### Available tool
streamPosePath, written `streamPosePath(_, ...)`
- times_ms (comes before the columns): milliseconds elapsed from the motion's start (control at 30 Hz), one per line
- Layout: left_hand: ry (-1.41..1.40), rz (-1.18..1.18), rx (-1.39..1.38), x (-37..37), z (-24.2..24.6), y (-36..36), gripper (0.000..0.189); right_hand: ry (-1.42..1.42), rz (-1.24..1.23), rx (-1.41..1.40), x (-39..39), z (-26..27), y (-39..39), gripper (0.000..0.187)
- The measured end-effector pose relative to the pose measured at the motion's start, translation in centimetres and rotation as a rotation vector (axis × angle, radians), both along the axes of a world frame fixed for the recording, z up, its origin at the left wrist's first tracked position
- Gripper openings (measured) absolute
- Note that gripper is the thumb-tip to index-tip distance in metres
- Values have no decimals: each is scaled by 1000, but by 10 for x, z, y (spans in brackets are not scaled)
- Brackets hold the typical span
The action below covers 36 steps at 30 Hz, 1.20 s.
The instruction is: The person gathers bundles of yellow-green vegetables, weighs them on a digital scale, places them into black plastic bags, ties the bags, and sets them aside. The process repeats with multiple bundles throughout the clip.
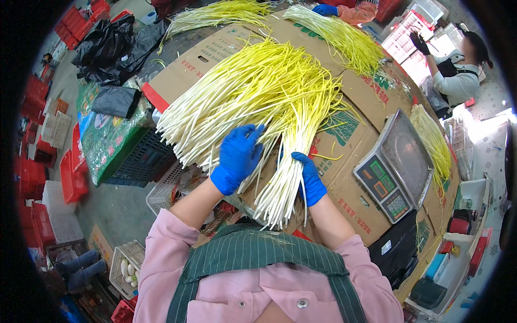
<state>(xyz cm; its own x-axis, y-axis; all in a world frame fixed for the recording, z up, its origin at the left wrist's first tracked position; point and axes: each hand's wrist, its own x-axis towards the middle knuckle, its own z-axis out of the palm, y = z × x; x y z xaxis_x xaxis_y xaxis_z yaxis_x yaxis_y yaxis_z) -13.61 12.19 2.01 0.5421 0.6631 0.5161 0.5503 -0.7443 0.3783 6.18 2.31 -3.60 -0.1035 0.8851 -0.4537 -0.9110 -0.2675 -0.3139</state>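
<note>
My right hand, in a blue glove, is wrapped around a bunch of white-stemmed blanched garlic chives. The stem ends point toward my apron, and the yellow tops run up into a large heap of the same chives. My left hand, also blue-gloved, lies at the near side of that heap with its fingers on the stems. Whether those fingers pinch any stalks cannot be made out. Flattened cardboard covers the table under the heap.
Right of the heap stands a digital scale, with a black plastic bag below it. More chives lie at the far side under another person's gloved hand. A person stands at right. Left is a crate topped with green plastic.
</note>
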Motion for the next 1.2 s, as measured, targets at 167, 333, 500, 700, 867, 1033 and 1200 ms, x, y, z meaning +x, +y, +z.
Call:
streamPosePath(167, 158, -226, -333, 25, -2, -30, 23, 2, -22, -46, -8, 4, 4, 48)
streamPosePath(333, 368, -236, -33, 34, -9, -42, 14, -91, 166, -57, -8, 17, 15, 24)
streamPosePath(500, -116, -311, -77, 32, 2, -13, 42, -167, 138, -71, -2, 16, 19, 32)
streamPosePath(700, 476, -73, -101, 30, -3, 31, 93, -16, 52, 134, 3, 22, -8, 52)
streamPosePath(867, 432, -35, 3, 27, -26, 47, 92, 97, -94, 468, 46, 92, -62, 67)
streamPosePath(1033, 534, -14, -27, 33, -13, 41, 94, -205, -349, 740, 94, 196, -119, 75)
streamPosePath(1200, 57, -155, -186, 85, 65, -16, 88, -777, -596, 521, 105, 236, -144, 60)
